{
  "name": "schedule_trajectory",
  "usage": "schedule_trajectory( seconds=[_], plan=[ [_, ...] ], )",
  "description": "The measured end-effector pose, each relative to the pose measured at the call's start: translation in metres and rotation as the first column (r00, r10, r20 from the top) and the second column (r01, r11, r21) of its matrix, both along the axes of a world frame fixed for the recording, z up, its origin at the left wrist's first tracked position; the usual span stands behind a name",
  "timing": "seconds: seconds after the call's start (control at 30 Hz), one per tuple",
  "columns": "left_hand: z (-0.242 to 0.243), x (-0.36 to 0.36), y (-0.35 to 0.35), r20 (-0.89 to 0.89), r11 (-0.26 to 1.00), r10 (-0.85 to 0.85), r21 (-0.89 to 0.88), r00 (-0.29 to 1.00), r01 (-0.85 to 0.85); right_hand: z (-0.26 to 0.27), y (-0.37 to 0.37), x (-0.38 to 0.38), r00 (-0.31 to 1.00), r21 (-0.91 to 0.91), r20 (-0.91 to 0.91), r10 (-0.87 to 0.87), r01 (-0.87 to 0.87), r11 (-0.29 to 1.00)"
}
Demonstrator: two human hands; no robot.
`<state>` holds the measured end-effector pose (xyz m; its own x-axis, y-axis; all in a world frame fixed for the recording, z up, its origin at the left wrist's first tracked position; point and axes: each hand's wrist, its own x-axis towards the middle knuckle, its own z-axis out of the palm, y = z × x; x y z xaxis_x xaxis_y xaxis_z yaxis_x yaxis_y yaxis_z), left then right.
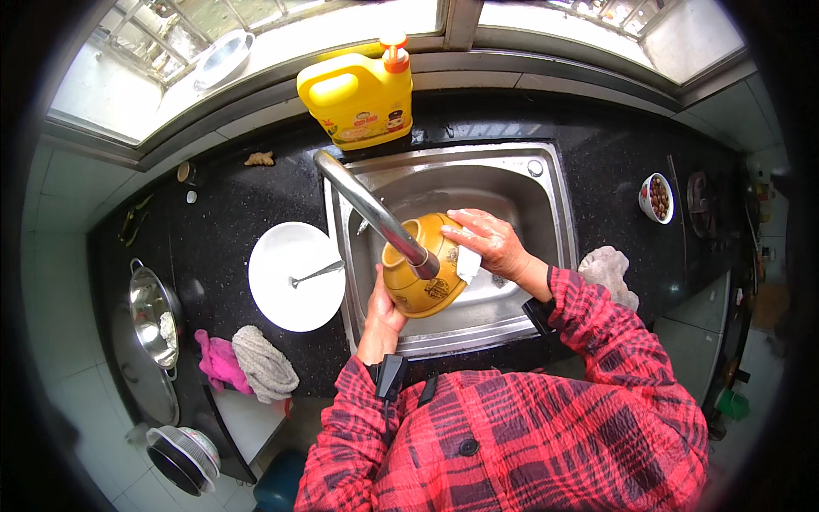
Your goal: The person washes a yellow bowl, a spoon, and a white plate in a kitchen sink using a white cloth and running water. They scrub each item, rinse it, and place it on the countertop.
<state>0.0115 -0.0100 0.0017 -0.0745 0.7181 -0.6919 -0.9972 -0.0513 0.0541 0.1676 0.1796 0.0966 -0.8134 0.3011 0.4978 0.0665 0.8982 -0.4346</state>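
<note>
A yellow-brown bowl [416, 291] with dark printed motifs is tilted over the stainless steel sink [448, 346], its foot facing up and to the left. My left hand [384, 313] grips the bowl's lower left side; part of that hand is hidden behind it. Pressed between my right hand [489, 240] and the bowl's outer wall is a white cloth or sponge [468, 264]. My right fingers look wet and lie across the bowl's upper right side. The chrome faucet [374, 201] passes in front of the bowl and covers part of it.
Left of the sink stands a white bowl [281, 256] with a spoon [320, 272]. A yellow detergent jug [365, 102] is behind the sink. Rags [265, 365] and a steel basin [142, 307] lie further left. At right are a grey cloth [608, 272] and a small filled bowl [647, 203].
</note>
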Motion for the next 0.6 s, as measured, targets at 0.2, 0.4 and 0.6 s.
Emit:
schedule_trajectory(
  seconds=[0.2,0.4,0.6],
  plan=[
    [-0.005,0.005,0.006,-0.074,0.998,0.033,0.053,0.997,-0.029,-0.012,0.000,0.016,0.986,-0.407,0.092,-0.141,0.167,0.898],
    [0.015,0.000,0.014,-0.319,1.000,0.004,-0.014,0.948,-0.009,-0.020,0.005,0.042,0.974,-0.699,0.049,-0.223,-0.126,-0.704],
    [0.037,0.008,0.038,-0.498,0.980,-0.097,-0.199,0.862,-0.004,-0.026,0.004,0.056,0.986,-0.693,0.004,-0.167,-0.118,-0.711]
  ],
)
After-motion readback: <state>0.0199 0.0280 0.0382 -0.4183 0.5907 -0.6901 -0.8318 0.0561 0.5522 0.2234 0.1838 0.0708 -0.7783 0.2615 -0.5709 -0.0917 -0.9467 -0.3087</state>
